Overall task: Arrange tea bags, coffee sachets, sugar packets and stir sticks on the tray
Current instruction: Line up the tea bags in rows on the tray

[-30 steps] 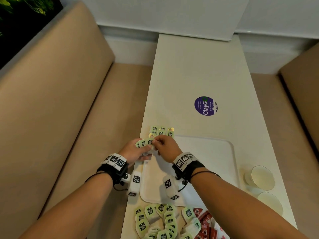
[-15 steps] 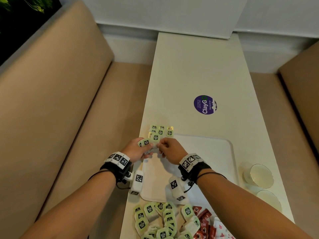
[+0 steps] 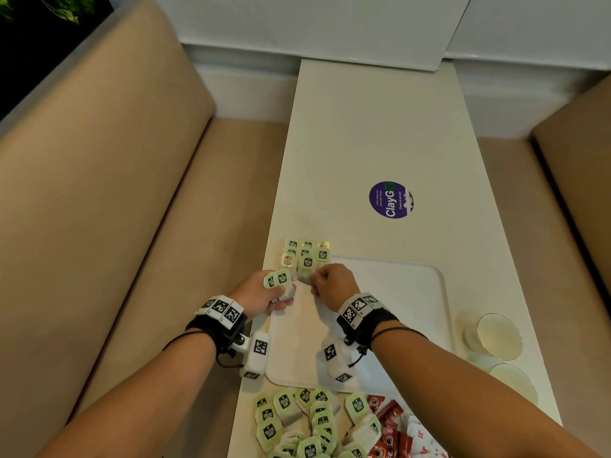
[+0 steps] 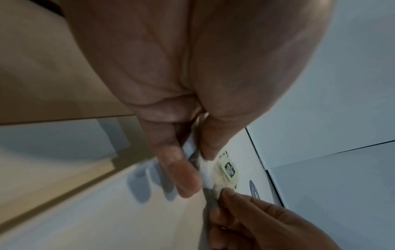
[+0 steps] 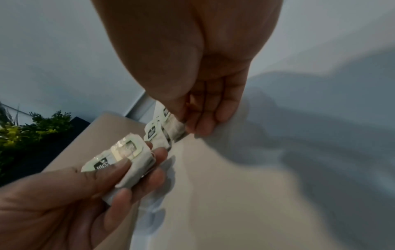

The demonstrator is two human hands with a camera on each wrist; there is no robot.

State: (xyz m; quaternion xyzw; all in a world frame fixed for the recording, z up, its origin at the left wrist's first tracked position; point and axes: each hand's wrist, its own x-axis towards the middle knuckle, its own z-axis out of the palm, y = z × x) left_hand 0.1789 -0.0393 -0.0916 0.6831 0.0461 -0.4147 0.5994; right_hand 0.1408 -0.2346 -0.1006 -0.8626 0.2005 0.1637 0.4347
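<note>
A white tray [image 3: 403, 292] lies on the table. Several green-labelled tea bags [image 3: 305, 252] sit in rows at its far left corner. My left hand [image 3: 264, 294] grips a small stack of tea bags [image 3: 279, 282] over the tray's left edge; the right wrist view shows thumb and fingers curled round this stack [image 5: 128, 162]. My right hand [image 3: 330, 284] pinches one tea bag [image 3: 305, 271] at the near end of the rows, seen between thumb and fingers in the right wrist view [image 5: 175, 128]. The two hands are a little apart.
A loose heap of tea bags [image 3: 297, 421] and red sachets [image 3: 390, 421] lies on the table near me. Two clear cups [image 3: 496, 335] stand right of the tray. A purple sticker [image 3: 390, 200] is farther out. Beige benches [image 3: 99, 226] flank the table.
My right hand has drawn one tea bag off the left hand's stack and carried it forward to the rows on the tray. The hands, touching before, are now apart.
</note>
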